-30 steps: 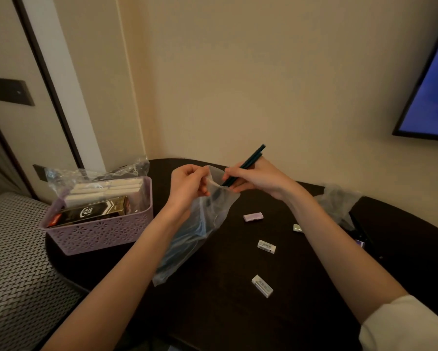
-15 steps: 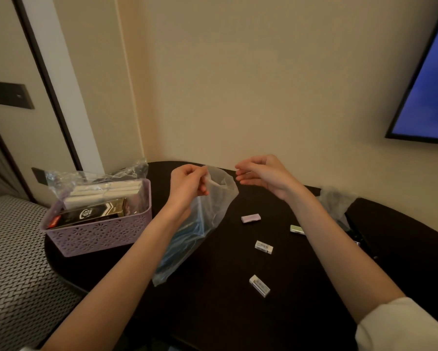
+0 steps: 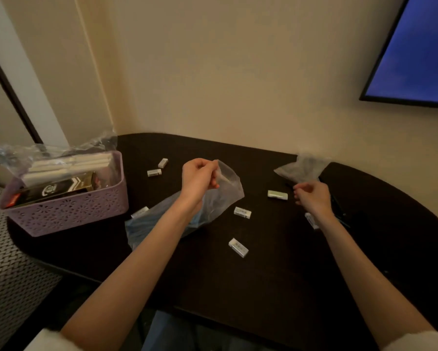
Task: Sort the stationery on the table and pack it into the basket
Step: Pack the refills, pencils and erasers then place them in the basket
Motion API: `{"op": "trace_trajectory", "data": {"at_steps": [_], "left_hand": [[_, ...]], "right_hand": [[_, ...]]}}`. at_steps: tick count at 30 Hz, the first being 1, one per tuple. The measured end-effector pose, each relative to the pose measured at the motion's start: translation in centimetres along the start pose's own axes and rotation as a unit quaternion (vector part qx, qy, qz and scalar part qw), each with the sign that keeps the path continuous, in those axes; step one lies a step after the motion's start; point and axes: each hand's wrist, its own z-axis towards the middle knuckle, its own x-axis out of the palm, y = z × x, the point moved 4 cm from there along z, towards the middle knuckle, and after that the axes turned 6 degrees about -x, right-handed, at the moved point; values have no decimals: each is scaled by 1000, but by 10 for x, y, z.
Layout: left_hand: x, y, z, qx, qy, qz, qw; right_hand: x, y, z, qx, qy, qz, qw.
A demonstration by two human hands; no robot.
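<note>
Left hand [image 3: 199, 177] still pinches the plastic bag [image 3: 220, 198]; right hand [image 3: 313, 196], loosely curled and empty, has dropped toward the table [image 3: 263, 287].

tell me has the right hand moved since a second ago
Yes. The right hand has left the mouth of the clear bag and gone right, down beside the green eraser.

dark table [image 3: 263, 287], basket [image 3: 68, 214], erasers [image 3: 238, 247], bags [image 3: 301, 167]
</note>
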Motion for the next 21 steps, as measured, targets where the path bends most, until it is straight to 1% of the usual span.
{"op": "trace_trajectory", "data": {"at_steps": [2,5,7,10,13,15,17,21], "left_hand": [[12,8,-4,0,10,11,1000],[32,18,-9,0,38,16,999],[44,23,-12,-3,50,19,999],[59,27,-16,5,60,30,998],[70,31,-21,17,72,42,996],[75,33,-24,18,76,46,996],[78,34,-27,20,81,47,995],[80,36,-29,22,84,48,995]], "right_hand": [[-16,-17,-7,5,-20,-45,999],[-36,-35,-19,-10,-44,-108,993],[-50,-45,-27,-16,-74,-153,985],[-71,-58,-36,-13,-119,-275,954],[-91,-71,-49,65,-128,-374,916],[-100,-80,-54,104,-125,-396,904],[-106,-88,-55,130,-122,-400,899],[-109,-96,-51,125,-103,-392,905]]}}
